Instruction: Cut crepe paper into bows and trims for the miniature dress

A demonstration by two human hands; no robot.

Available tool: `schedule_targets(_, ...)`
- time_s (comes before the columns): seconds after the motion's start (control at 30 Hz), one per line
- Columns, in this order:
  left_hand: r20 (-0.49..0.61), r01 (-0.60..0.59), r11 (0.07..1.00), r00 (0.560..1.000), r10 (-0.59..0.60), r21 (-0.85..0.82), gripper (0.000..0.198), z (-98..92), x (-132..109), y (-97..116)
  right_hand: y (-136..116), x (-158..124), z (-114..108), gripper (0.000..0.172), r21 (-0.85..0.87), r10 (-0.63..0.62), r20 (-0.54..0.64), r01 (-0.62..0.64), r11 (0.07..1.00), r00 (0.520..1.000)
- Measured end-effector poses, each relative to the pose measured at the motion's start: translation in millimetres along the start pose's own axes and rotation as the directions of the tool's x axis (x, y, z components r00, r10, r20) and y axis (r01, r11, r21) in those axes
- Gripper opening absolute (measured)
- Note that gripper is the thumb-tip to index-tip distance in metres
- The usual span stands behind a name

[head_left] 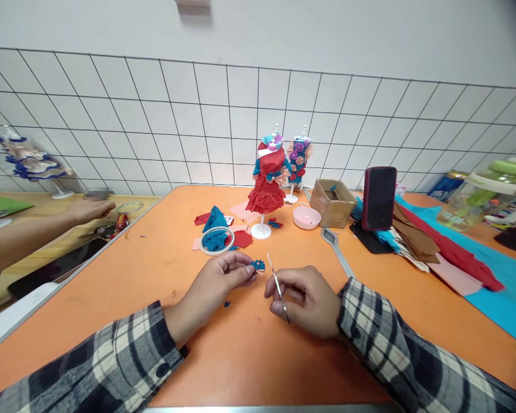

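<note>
My left hand (217,287) is closed, pinching a small ruffled blue piece of crepe paper (258,265) with a bit of pink at its lower edge. Just right of it, my right hand (305,301) is curled round a slim silver tool, apparently small scissors (277,284). Its pale tip points up and away, near the blue piece but apart from it. Beyond both hands stands a miniature dress form in a red ruffled dress (269,180) with blue and pink trim. A tiny blue scrap (227,304) lies below my left hand.
Behind my left hand lie a roll of tape (203,245) and blue, red and pink scraps. A second dress form (300,158), pink bowl (307,218), cardboard box (333,203), phone (379,198) and coloured sheets (456,246) stand farther right. Another person's arm (47,235) reaches over the left table.
</note>
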State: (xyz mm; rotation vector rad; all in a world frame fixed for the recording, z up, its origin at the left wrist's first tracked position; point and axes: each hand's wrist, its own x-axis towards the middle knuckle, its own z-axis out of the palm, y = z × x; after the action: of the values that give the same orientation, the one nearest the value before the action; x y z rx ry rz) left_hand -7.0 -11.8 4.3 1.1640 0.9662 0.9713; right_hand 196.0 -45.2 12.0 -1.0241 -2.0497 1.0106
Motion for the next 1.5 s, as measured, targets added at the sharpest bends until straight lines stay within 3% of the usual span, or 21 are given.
schedule_targets(0.13, 0.007, -0.017, 0.998, 1.0, 0.017, -0.059, 0.02, -1.1, 0.4, -1.5, 3.6, 3.6, 4.1, 0.016, 0.13, 0.184, 0.177, -0.208, 0.969, 0.967)
schedule_targets(0.37, 0.02, -0.03, 1.0, 0.999, 0.03, 0.009, 0.02, 0.4, -2.3, 2.0, 7.9, 8.8, 2.7, 0.023, 0.209, 0.24, 0.277, -0.302, 0.93, 0.93)
schedule_targets(0.6, 0.052, -0.048, 0.988, 0.998, 0.041, 0.144, 0.019, 0.2, -1.3, 4.4, 13.0, 9.8, 3.5, 0.023, 0.098, 0.226, 0.223, -0.252, 0.963, 0.948)
schedule_targets(0.77, 0.058, -0.08, 0.978, 0.996, 0.07, 0.194, 0.018, -2.2, -0.3, 2.7, 13.3, 10.5, 4.4, 0.024, 0.141, 0.237, 0.238, -0.275, 0.951, 0.942)
schedule_targets(1.27, 0.033, -0.071, 0.983, 0.997, 0.066, 0.171, 0.016, -0.7, -0.6, 5.6, 12.8, 12.8, 5.7, 0.015, 0.196, 0.274, 0.216, -0.316, 0.928, 0.937)
schedule_targets(1.5, 0.062, -0.125, 0.97, 0.991, 0.115, 0.207, 0.041, -3.4, -2.4, 6.9, 14.0, 13.4, 6.0, 0.015, 0.221, 0.269, 0.225, -0.318, 0.922, 0.937)
